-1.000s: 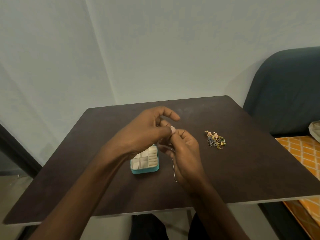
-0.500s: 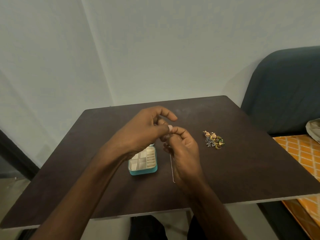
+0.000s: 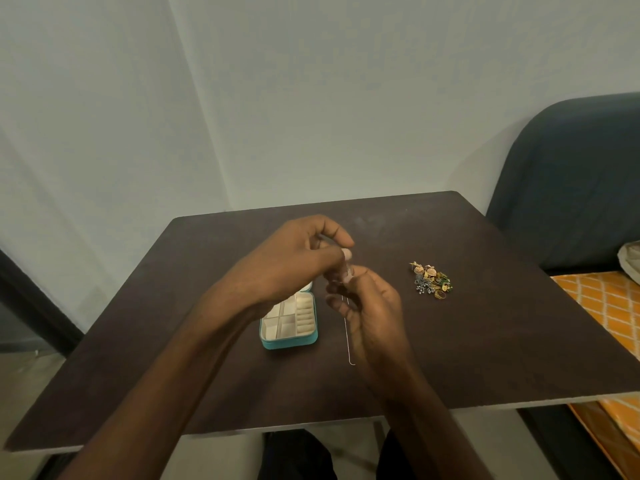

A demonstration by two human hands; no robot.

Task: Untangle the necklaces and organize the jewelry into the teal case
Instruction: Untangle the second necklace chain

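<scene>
Pinching a thin chain, both hands (left hand, right hand) hover mid-table.

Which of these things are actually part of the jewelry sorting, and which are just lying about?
Part of the job:
- thin chain, hanging from both hands' grip: left hand, right hand
- teal case, open, compartments look empty
- jewelry pile on the table

Just lying about:
- dark chair
- orange patterned cloth
</scene>
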